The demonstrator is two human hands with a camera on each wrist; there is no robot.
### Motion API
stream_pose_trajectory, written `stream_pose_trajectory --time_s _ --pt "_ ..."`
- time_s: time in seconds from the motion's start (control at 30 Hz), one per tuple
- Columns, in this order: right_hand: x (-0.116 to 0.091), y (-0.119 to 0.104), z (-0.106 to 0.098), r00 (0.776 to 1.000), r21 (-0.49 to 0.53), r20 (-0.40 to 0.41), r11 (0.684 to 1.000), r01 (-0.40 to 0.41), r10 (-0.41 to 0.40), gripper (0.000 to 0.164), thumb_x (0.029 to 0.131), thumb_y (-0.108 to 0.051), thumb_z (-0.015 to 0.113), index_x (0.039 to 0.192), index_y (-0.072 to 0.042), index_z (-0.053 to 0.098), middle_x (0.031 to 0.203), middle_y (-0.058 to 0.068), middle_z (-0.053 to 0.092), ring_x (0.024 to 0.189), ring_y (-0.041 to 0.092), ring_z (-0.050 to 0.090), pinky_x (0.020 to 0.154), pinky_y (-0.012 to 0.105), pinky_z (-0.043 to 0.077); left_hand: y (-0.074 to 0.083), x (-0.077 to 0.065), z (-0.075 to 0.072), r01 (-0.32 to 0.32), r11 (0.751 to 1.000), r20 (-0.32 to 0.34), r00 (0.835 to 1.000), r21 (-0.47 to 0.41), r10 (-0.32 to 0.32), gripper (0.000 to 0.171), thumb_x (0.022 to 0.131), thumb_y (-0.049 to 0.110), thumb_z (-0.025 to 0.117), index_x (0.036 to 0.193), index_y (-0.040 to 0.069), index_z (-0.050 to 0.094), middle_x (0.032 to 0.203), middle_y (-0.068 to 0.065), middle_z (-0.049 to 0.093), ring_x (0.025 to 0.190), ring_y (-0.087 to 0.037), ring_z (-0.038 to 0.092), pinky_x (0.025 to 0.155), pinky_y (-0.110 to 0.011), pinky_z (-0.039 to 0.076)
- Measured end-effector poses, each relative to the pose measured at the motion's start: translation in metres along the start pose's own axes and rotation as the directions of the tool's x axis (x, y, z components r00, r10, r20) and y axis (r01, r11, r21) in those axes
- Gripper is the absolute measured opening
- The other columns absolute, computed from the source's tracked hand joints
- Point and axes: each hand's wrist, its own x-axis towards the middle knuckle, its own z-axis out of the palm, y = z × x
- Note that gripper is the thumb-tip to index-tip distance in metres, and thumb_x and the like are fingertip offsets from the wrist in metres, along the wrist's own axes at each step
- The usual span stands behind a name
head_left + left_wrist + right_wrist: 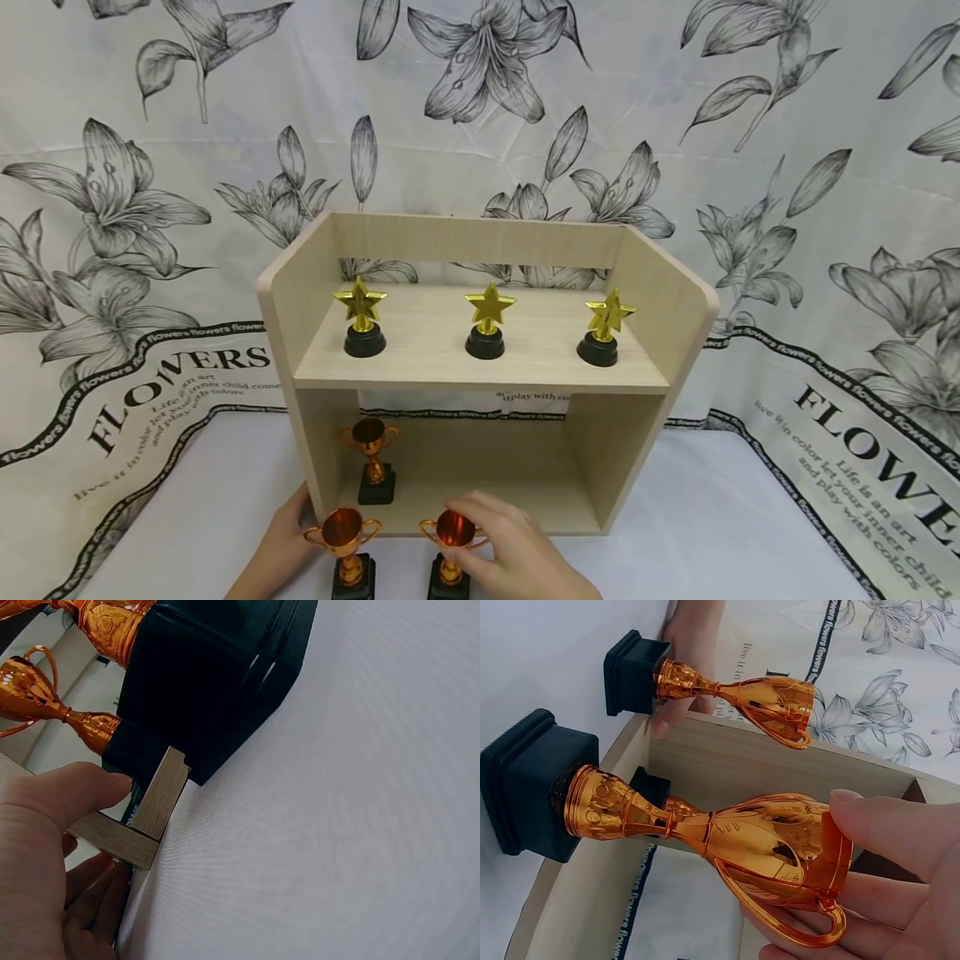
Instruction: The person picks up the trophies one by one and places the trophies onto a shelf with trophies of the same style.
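My right hand holds a copper-orange trophy cup by its bowl, with the thumb at the rim and the fingers behind, as the right wrist view shows. Its black base is at the white cloth in front of the shelf. My left hand grips the lower front corner of the wooden shelf's left side panel, thumb on one side and fingers on the other. Near that hand a second trophy cup stands upright before the shelf. Inside the lower compartment, at the left, stands a third one.
On the top board of the wooden shelf, three gold star trophies stand in a row: left, middle and right. A flower-printed cloth hangs behind. White cloth covers the table.
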Motion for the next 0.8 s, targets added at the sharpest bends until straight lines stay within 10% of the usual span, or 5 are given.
stream_pose_trajectory --time_s 0.8 --pt "-0.0017 0.0005 -0.003 0.996 0.032 -0.067 0.998 0.057 -0.055 0.042 0.094 -0.036 0.055 0.128 -0.011 0.057 0.121 -0.004 0.056 0.104 0.006 0.056 0.081 0.025 0.052 0.001 -0.0029 0.0001 -0.066 0.998 -0.025 0.997 0.01 0.067 0.082 0.082 0.03 0.07 0.147 0.006 0.027 0.141 -0.022 0.042 0.128 -0.043 0.038 0.098 -0.063 0.033"
